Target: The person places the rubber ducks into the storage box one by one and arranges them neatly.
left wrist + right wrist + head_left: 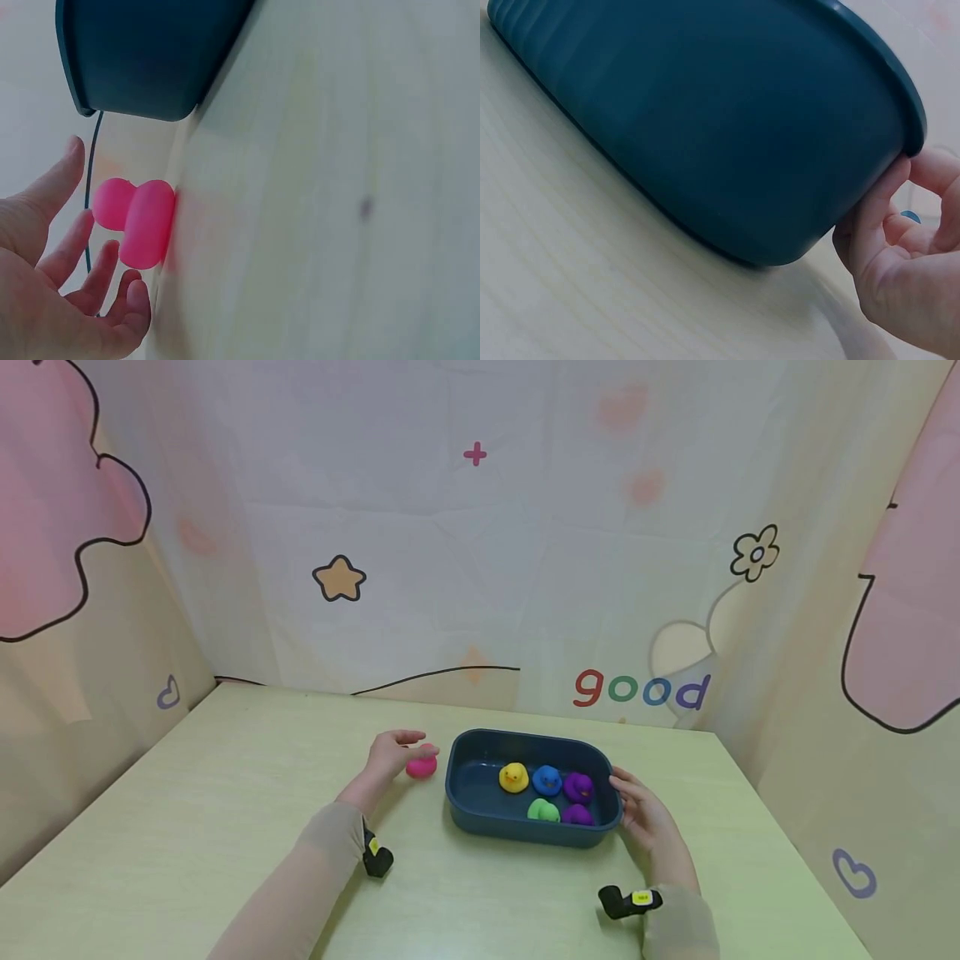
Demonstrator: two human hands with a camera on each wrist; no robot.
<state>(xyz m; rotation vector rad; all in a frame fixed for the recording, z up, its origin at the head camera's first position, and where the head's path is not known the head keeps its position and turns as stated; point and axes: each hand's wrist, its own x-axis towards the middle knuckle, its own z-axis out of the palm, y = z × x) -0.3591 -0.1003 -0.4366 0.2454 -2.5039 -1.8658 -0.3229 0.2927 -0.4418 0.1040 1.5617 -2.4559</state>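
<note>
A pink rubber duck (422, 763) rests on the table to the left of a dark blue bin (517, 835). My left hand (390, 756) reaches around the pink duck with thumb and fingers spread apart; in the left wrist view its fingertips (109, 251) are right beside the duck's round body (148, 225). At the bin's right end my right hand (648, 814) holds the rim, its thumb against the outer wall in the right wrist view. Inside the bin sit a yellow duck (513, 777), a blue duck (547, 781), a green duck (543, 811) and two purple ducks (578, 787).
The pale wooden table (247, 793) extends to both sides of the bin and in front of it. Printed cloth walls (480, 552) enclose it at the back, left and right. A black wrist camera (377, 857) is strapped on each forearm.
</note>
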